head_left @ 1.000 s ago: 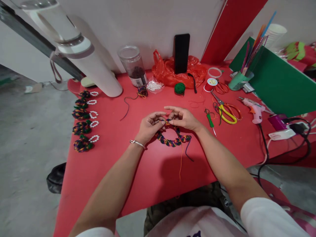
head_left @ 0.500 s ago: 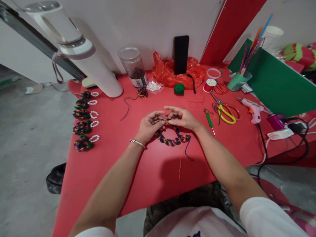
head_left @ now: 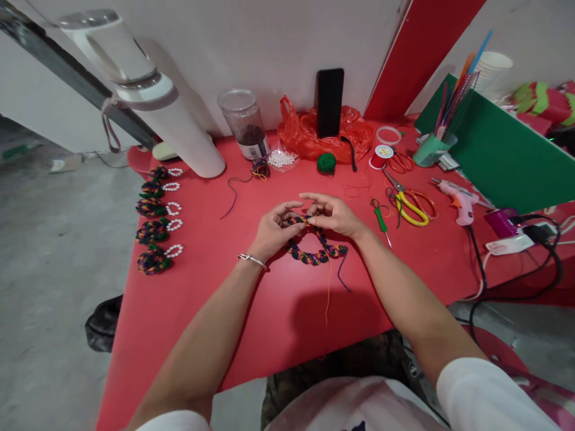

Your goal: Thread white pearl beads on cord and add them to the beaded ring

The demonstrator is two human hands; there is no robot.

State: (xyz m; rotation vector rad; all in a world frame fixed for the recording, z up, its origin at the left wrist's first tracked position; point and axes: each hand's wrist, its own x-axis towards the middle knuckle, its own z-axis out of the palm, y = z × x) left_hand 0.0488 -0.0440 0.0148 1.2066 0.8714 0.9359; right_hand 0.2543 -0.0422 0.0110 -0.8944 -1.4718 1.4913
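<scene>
A multicoloured knitted cord [head_left: 314,256] lies in a loop on the red table [head_left: 287,305]. Both of my hands meet at the far end of the cord. My left hand [head_left: 274,228], with a silver bangle at the wrist, pinches that end between thumb and fingers. My right hand [head_left: 335,214] grips the same end from the right side. Thin orange and dark threads trail from the cord toward the table's near edge.
Several finished yarn flowers with pearl loops [head_left: 155,222] line the table's left side. At the back stand a jar [head_left: 245,123], a bag of pearls [head_left: 281,157], a red bag [head_left: 309,134], a phone [head_left: 330,102] and green yarn [head_left: 326,162]. Yellow scissors [head_left: 409,205], a glue gun [head_left: 458,197] and cables lie to the right.
My hands stay at the cord's far end with only small finger movements. The view has drifted slightly downward.
</scene>
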